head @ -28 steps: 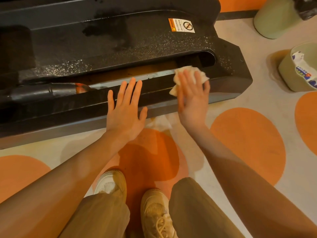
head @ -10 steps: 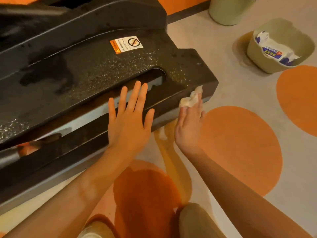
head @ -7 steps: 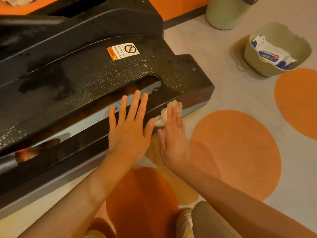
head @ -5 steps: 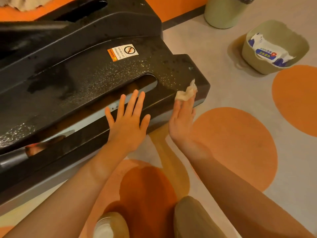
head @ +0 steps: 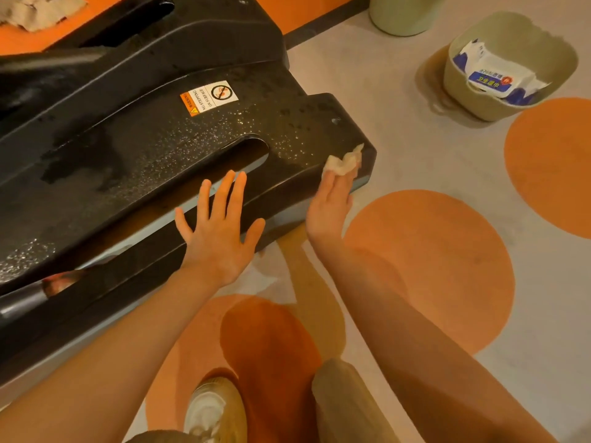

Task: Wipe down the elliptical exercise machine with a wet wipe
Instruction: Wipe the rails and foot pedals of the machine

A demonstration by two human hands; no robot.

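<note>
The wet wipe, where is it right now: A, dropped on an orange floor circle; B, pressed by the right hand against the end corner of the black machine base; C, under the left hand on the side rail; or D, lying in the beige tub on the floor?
B: the right hand presses the crumpled wet wipe onto the corner of the black machine base with its fingertips.

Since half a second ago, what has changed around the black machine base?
The right hand slid the crumpled white wet wipe slightly further along the black plastic machine base, toward its corner. The left hand stays flat on the base, fingers spread.
</note>
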